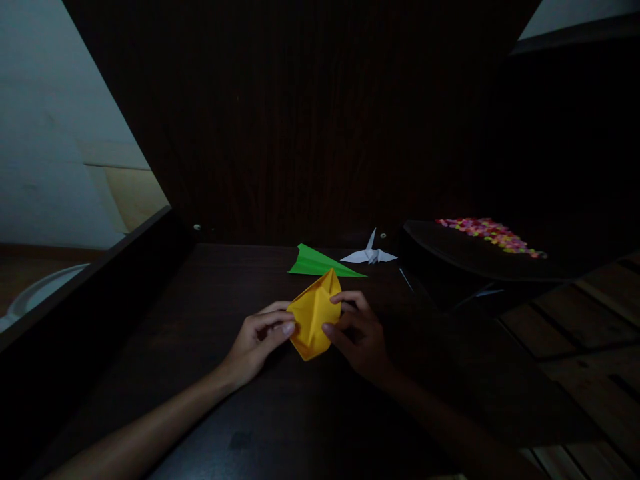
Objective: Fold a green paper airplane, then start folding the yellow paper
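Between my two hands is a yellow folded paper boat (315, 317), tilted, with its hollow side facing me. My left hand (260, 337) pinches its left edge between thumb and fingers. On the opposite edge, my right hand (361, 333) grips with the thumb low and a finger higher up; its other fingers are partly in shadow. Just beyond the boat lies a green paper plane (320, 261), its nose pointing right. A white paper crane (371, 255) sits beside the plane, close to the back panel.
A dark wooden tabletop (200, 307) meets a tall dark panel (300, 120) behind. Along the left runs a raised side board (100, 273). A dark rounded shelf (475, 263) at right bears a heap of small pink, red and yellow pieces (493, 235). A thin white strip (406, 279) lies near it.
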A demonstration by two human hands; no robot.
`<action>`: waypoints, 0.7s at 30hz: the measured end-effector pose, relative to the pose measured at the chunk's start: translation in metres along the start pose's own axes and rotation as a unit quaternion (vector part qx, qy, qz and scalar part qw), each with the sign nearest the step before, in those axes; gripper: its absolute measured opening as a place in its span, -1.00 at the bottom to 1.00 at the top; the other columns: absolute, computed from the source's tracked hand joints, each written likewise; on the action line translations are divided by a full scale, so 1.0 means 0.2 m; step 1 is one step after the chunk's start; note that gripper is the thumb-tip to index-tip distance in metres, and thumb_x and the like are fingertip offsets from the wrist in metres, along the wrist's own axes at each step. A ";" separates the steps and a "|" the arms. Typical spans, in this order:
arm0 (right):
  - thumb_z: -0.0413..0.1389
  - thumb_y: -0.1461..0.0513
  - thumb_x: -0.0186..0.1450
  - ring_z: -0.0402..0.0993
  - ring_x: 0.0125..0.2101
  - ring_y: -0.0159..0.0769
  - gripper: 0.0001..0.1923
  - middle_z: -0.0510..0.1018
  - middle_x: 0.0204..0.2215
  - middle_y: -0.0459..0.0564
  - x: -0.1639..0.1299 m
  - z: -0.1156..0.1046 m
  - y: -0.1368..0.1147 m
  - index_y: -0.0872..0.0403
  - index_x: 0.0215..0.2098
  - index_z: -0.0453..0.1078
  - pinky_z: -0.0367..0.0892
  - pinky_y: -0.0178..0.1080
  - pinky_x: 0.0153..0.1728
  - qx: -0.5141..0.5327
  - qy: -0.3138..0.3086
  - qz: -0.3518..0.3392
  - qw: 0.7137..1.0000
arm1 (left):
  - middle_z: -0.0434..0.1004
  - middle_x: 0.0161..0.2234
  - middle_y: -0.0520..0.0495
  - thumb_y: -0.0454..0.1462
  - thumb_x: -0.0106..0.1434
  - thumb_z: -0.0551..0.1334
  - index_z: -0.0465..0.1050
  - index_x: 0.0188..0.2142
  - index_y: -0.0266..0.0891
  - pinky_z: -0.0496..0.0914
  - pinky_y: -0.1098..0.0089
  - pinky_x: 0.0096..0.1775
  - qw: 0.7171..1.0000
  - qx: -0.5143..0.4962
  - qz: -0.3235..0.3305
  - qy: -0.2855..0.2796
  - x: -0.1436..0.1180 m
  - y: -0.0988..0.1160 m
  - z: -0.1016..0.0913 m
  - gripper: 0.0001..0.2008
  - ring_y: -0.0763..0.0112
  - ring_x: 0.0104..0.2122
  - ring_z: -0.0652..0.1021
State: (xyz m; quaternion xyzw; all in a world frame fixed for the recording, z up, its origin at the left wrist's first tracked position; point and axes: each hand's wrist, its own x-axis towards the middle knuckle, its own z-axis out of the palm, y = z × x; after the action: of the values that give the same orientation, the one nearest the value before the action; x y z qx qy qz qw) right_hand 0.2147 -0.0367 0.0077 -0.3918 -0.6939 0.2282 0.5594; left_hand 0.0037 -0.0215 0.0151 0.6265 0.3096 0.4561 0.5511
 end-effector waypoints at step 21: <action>0.17 0.31 0.21 0.40 -0.14 -0.23 -0.82 0.39 -0.18 -0.01 -0.02 0.07 -0.02 0.00 -0.21 0.35 0.34 -0.23 -0.25 0.005 0.017 0.033 0.999 | 0.38 0.10 -0.13 -0.25 0.32 0.13 0.53 -0.01 -0.10 0.29 0.17 0.08 0.986 0.163 -0.016 -0.034 0.00 0.02 0.03 -0.70 0.16 0.06 0.42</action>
State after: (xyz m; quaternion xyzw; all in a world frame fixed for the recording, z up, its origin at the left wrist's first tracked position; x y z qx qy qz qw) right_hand 0.2006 -0.0404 0.0057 -0.4150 -0.6699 0.2434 0.5655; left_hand 0.0094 -0.0240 0.0184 0.7178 0.3713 0.3689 0.4592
